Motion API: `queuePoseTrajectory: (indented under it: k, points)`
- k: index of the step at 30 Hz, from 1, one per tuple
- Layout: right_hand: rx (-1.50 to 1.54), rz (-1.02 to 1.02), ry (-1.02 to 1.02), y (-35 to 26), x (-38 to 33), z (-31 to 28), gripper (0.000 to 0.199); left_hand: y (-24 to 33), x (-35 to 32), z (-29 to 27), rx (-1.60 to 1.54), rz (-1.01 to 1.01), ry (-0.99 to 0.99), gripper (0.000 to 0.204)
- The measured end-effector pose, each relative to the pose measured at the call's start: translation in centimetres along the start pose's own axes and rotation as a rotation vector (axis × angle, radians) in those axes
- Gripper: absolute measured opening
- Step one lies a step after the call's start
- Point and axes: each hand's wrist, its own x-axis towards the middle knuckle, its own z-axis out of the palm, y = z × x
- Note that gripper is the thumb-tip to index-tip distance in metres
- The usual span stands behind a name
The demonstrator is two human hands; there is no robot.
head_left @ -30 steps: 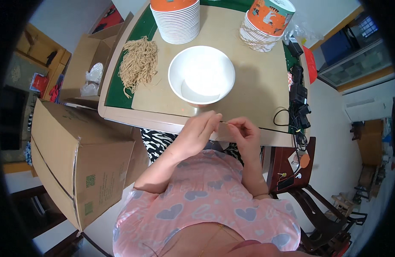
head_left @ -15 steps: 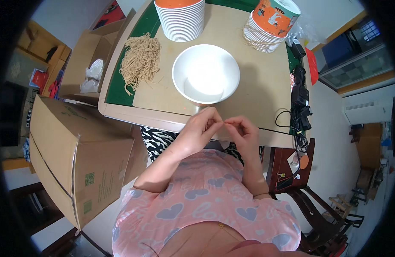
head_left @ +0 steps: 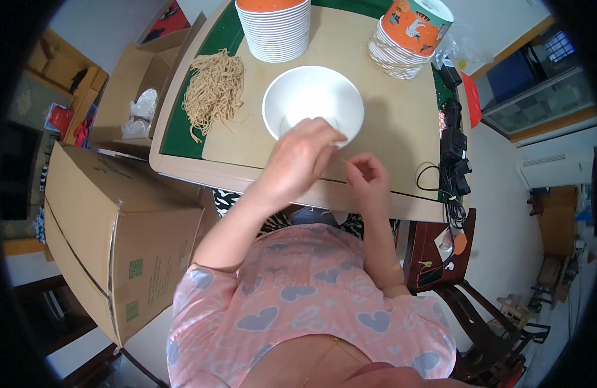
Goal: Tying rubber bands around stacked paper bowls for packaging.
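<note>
My left hand [head_left: 302, 158] reaches over the near rim of a white round bowl [head_left: 292, 87], fingers pinched together and covering part of the rim. Just right of it, my right hand [head_left: 368, 178] is held above the table's front, thumb and fingertips closed. A thin pale bit shows near its fingertips; what either pinch holds is too small to make out. The inside of the bowl looks plain white, its near part hidden by my left hand. To the bowl's left lies a loose heap of tan twine [head_left: 214, 90].
Behind the bowl stands a tall stack of paper bowls [head_left: 276, 32]. Another stack with an orange printed side [head_left: 412, 32] is wrapped in twine at the back right. Black adapters and cables [head_left: 455, 145] line the right table edge. A large cardboard box [head_left: 137, 226] stands at left.
My hands were together in front of the bowl and have come apart. The left moved forward over the bowl's near rim; the right moved slightly forward and stays pinched.
</note>
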Motion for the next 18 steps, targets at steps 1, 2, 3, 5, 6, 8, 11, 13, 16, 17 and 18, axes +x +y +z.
queuePoseTrajectory:
  k: [1,2,3,5,6,8,11,13,16,17,18]
  points:
    - [0.048,0.067,0.005,-0.2,0.4,0.2,0.005,-0.9,0.8,0.0,0.041,-0.034,-0.036,0.017]
    - [0.051,0.059,0.002,-0.3,0.7,0.5,0.005,-1.7,1.3,0.2,0.046,-0.029,-0.032,0.017]
    - [0.069,0.033,0.011,-0.2,1.0,0.8,0.006,-2.5,1.6,0.4,0.021,-0.113,-0.138,0.017]
    - [0.088,0.006,0.029,0.3,1.5,0.8,0.007,-2.7,2.2,0.6,-0.008,-0.191,-0.25,0.017]
    - [0.078,-0.005,0.017,0.6,1.7,0.7,0.004,-2.6,2.5,0.6,-0.01,-0.236,-0.297,0.018]
    - [0.07,-0.013,0.01,0.8,1.7,0.7,0.003,-2.5,2.8,0.5,-0.013,-0.281,-0.351,0.018]
    - [0.089,-0.013,0.02,0.6,1.7,0.9,0.004,-2.6,3.0,0.5,-0.058,-0.353,-0.427,0.019]
    - [0.099,-0.001,0.031,0.6,1.7,1.0,0.003,-3.0,2.8,0.7,-0.111,-0.34,-0.405,0.02]
    - [0.082,-0.009,0.036,0.5,1.7,1.1,0.003,-2.5,3.0,0.5,-0.093,-0.38,-0.436,0.019]
    - [0.082,-0.009,0.035,0.6,1.8,1.0,0.003,-2.6,3.0,0.5,-0.092,-0.38,-0.435,0.019]
    - [0.07,-0.013,0.029,0.7,1.9,0.9,0.002,-2.7,2.9,0.7,-0.085,-0.36,-0.428,0.019]
